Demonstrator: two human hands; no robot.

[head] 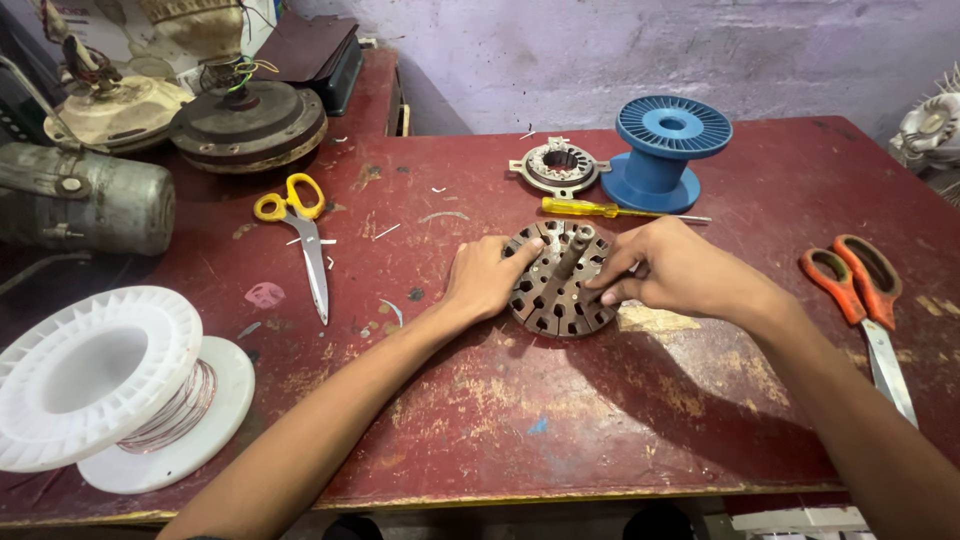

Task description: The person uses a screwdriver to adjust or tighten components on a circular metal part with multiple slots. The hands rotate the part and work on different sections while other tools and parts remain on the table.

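Slotted round motor stator core (557, 280) with a central shaft, flat on the worn red table (500, 420), gripped at its left rim by the left hand (484, 280), fingers curled closed, and pinched at its right edge by the right hand (672, 270). Best kept flat and steady from both sides. Nearer left, white wire spool (110, 385); beyond, yellow screwdriver (600, 209), blue spool (662, 150); no labels readable.

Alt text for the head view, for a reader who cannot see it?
Both hands, left hand and right hand, hold a round slotted metal stator core on a worn red table. Yellow-handled scissors lie left, a blue plastic spool behind.
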